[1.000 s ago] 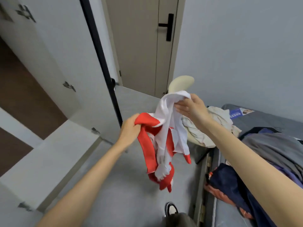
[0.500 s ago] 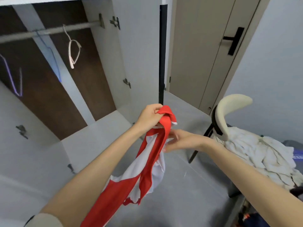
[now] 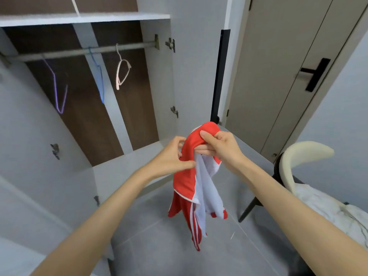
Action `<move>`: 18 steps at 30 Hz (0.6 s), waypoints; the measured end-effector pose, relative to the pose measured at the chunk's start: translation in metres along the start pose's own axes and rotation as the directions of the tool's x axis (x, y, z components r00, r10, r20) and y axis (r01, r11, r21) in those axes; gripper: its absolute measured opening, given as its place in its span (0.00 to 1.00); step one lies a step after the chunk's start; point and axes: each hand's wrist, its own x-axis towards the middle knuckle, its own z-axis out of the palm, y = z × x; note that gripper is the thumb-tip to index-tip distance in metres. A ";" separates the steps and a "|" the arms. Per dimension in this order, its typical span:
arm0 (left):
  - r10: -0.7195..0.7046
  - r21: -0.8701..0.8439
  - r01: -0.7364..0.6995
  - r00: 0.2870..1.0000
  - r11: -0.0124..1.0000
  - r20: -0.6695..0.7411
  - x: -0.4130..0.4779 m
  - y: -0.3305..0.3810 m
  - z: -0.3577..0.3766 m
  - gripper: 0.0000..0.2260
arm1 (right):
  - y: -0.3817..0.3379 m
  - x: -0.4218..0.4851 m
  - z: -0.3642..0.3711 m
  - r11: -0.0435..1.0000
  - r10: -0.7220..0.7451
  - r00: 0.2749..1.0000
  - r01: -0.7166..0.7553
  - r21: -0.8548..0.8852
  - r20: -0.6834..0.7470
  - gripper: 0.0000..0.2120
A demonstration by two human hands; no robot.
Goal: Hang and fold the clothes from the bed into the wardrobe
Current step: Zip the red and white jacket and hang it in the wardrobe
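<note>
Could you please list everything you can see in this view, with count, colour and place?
red and white garment: one, hanging bunched from both hands, centre
rail: one, grey metal, across the open wardrobe
purple hanger: one, on the rail, left
blue hanger: one, on the rail, middle
pale hanger: one, on the rail, right
shelf: one, white, above the rail
room door: one, beige, black handle, upper right
chair: one, cream back, black legs, right
white cloth: one, heaped on the chair
floor: grey tiles, below
left hand: grips the garment
right hand: grips the garment's top
</note>
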 end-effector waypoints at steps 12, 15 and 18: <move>-0.119 -0.006 0.125 0.923 0.992 -0.367 0.012 -0.002 0.033 0.06 | -0.052 0.006 -0.018 0.991 -0.077 0.995 0.083 0.108 -0.060 0.14; -0.072 0.061 0.115 0.876 0.992 -0.477 0.008 -0.003 0.010 0.05 | -0.043 0.008 -0.042 0.996 -0.041 0.988 0.051 0.067 -0.147 0.10; 0.076 0.254 0.067 0.853 0.965 -0.517 0.003 0.009 -0.015 0.07 | -0.026 0.006 -0.051 0.999 0.012 0.987 -0.007 0.032 -0.162 0.09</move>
